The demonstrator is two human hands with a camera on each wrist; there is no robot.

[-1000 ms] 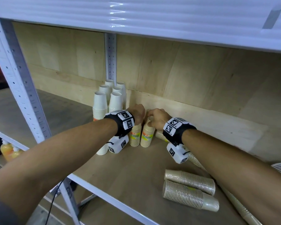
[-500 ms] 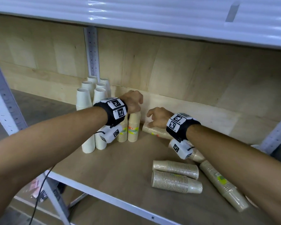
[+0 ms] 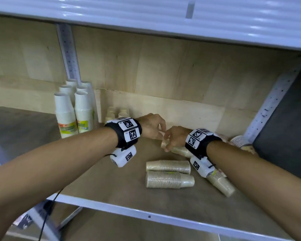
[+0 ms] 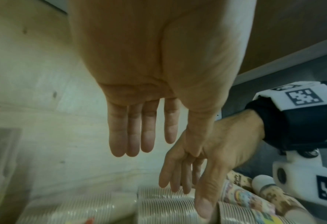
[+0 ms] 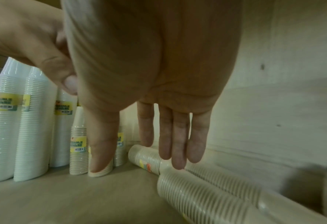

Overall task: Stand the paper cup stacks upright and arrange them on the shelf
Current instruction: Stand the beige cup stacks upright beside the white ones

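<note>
A beige paper cup stack [image 3: 178, 150] [image 5: 140, 157] lies on its side on the wooden shelf [image 3: 129, 185] near the back wall. My right hand [image 3: 166, 145] [image 5: 139, 165] reaches down over its left end with straight fingers [image 5: 177, 151] touching it and the thumb spread apart. My left hand [image 3: 161, 129] [image 4: 143, 145] hovers just left of it, fingers straight, holding nothing. Small beige stacks [image 3: 123, 113] [image 5: 78, 151] stand upright behind my left wrist. Two more beige stacks [image 3: 169, 173] lie side by side in front, and another [image 3: 221, 183] lies under my right forearm.
Tall white cup stacks [image 3: 73, 110] [image 5: 18, 121] stand upright at the back left by a metal post [image 3: 68, 54]. Patterned cup stacks [image 3: 240, 141] lie at the far right by the other post. The upper shelf [image 3: 163, 20] hangs low overhead; the front rail [image 3: 146, 216] runs below.
My left hand has left the upright small stacks and moved right, next to my right hand. My right hand has shifted to the lying stack's left end. The head view has swung right.
</note>
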